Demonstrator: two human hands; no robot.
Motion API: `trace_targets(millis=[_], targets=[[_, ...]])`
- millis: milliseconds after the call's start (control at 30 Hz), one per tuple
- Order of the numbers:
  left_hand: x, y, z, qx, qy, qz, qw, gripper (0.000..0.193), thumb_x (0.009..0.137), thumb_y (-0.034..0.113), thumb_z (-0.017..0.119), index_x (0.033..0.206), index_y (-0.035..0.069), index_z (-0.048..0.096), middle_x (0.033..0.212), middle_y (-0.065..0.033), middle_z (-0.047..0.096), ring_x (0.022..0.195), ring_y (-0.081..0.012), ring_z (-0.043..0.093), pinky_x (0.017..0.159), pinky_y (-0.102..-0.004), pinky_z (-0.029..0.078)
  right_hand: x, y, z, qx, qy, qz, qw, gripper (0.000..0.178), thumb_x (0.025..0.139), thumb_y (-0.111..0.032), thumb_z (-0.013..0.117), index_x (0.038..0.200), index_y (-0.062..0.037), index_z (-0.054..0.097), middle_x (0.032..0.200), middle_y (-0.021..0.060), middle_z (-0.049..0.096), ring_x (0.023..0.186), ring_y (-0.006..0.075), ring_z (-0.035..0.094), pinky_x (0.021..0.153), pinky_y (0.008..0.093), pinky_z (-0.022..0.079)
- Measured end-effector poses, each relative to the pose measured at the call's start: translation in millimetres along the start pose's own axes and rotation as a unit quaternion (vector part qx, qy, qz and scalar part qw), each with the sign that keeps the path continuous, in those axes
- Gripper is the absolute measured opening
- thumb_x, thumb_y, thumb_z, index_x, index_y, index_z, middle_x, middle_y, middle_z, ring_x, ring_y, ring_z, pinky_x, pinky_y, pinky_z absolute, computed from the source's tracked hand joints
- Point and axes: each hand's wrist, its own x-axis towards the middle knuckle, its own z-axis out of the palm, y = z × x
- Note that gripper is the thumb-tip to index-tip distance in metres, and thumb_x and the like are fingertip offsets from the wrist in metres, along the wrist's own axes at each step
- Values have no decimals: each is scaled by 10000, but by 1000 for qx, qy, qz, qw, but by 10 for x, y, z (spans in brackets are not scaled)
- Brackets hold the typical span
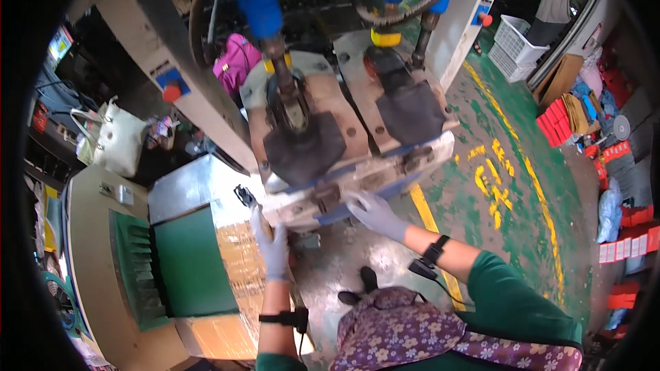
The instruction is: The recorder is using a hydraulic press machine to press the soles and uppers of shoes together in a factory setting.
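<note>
Your gloved left hand [270,246] grips a small dark-tipped tool [245,196]; your right hand [375,211], fingers spread, rests on the worn beige metal press bed [385,172]. You seem mid-setup, so steady the tool carefully.

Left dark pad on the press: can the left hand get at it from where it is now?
Probably yes. The left hand is at the machine's front edge holding a small tool, and the left dark pad lies just above with nothing between them.

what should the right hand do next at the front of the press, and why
Probably slide the grey-gloved right hand up onto the dark moulded block. It lies flat on the worn metal front edge holding nothing, while the grey-gloved left hand grips a small dark-tipped hand tool just below that block.
</note>
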Motion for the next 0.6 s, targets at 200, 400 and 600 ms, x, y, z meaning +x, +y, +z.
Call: trace_targets(millis=[200, 400, 600], targets=[[-2492, -1798, -1670, 328, 41, -359, 873, 781, 855, 275, 666, 1495, -8, 322, 1575, -280, 220, 1459, -416, 230, 1198, -464, 202, -2185, 702, -8, -73, -198, 234, 949, 281, 926, -291, 588, 1069, -62, 667, 852, 145, 664, 812, 334, 652, 761, 406, 517], [-3569, -2138, -2077, 338, -120, -484, 798, 1067, 740, 323, 743, 1543, -20, 129, 1597, -297, 90, 1491, -431, 87, 1221, -426, 134, -3689, 1660, -156, 78, -167, 504, 844, 255, 949, -287, 596, 986, -56, 697, 793, 67, 684, 704, 173, 645, 687, 330, 517], [-3381, -2006, -1841, 300, -148, -530, 779, 1169, 725, 386, 751, 1542, -47, 36, 1611, -287, -7, 1509, -401, -20, 1228, -417, 63, -3458, 1400, -124, -338, -433, 234, 802, 202, 923, -175, 563, 1067, -97, 683, 969, 119, 698, 914, 285, 702, 714, 400, 574]])
